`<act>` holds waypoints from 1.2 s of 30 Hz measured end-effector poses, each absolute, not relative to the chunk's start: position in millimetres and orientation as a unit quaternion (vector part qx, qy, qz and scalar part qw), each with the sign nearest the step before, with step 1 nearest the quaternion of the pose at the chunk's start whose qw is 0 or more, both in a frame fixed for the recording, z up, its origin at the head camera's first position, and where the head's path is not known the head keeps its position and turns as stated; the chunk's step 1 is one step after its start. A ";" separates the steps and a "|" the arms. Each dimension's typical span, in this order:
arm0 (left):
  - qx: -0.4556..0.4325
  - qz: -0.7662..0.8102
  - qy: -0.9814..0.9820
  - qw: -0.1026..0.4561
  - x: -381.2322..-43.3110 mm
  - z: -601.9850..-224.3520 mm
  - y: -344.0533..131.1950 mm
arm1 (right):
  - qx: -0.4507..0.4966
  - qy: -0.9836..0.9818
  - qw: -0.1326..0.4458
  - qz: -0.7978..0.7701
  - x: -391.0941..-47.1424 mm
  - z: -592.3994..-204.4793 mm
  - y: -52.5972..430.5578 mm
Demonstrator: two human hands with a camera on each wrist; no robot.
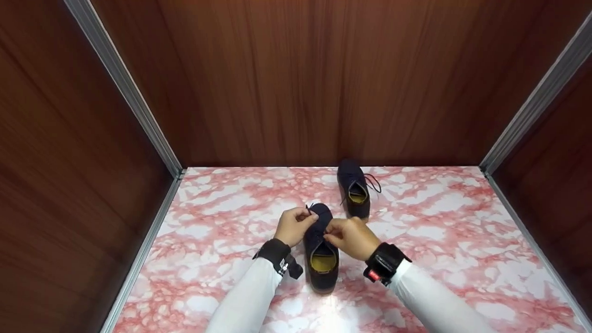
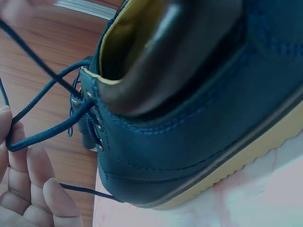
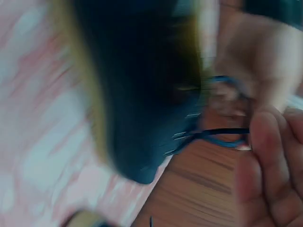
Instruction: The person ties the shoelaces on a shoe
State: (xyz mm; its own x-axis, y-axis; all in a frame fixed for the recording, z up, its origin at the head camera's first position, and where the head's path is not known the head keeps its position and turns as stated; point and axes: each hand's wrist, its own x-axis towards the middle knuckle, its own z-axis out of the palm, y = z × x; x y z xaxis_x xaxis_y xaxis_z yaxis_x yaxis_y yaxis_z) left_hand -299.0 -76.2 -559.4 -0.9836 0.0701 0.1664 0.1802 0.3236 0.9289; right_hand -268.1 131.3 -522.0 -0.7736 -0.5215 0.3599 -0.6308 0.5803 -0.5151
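Observation:
A dark navy lace-up shoe (image 1: 323, 281) with a yellow lining stands upright, toe pointing away from me. My left hand (image 1: 293, 226) is at its left side and pinches a lace; in the left wrist view a loop of blue shoelace (image 2: 52, 131) runs over these fingers. From the right, my right hand (image 1: 354, 236) reaches over the laced front and pinches a lace (image 3: 222, 132) between thumb and fingers. Both laces rise off the shoe's eyelets. The shoe is blurred in the right wrist view.
A matching shoe (image 1: 350, 173) stands farther back to the right, its lace loop (image 1: 373, 182) hanging out on the right side. The surface (image 1: 222, 259) has a red and white marbled pattern. Brown wood-look panels (image 1: 296, 83) with metal edge strips enclose it behind and on both sides.

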 end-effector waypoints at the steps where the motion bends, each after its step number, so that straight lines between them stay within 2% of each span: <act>1: -0.076 -0.581 -0.809 0.046 -298.1 -561.7 -77.0 | 0.338 -0.890 0.115 0.284 -268.2 -527.2 129.8; 4: -0.067 -0.594 -0.801 0.040 -295.9 -571.1 -79.9 | 0.351 -0.896 0.176 0.207 -268.9 -540.1 126.4; 7: -0.054 -0.602 -0.796 0.031 -293.9 -582.9 -82.6 | 0.328 -0.906 0.175 0.200 -269.9 -547.3 126.5; 10: -0.041 -0.605 -0.795 0.024 -291.7 -594.0 -84.4 | 0.302 -0.915 0.150 0.219 -271.3 -549.1 131.9; 16: -0.028 -0.622 -0.782 0.001 -287.6 -609.6 -87.7 | 0.236 -0.919 0.063 0.310 -279.0 -548.8 148.0; 20: -0.008 -0.646 -0.762 -0.030 -286.1 -616.2 -89.6 | 0.193 -0.908 0.014 0.371 -285.7 -549.9 155.8; 25: -0.004 -0.649 -0.759 -0.042 -285.4 -620.4 -89.9 | 0.159 -0.893 -0.037 0.420 -294.9 -553.4 159.8; 36: 0.023 -0.691 -0.716 -0.096 -287.8 -618.5 -88.9 | 0.113 -0.883 -0.095 0.446 -315.4 -557.2 145.6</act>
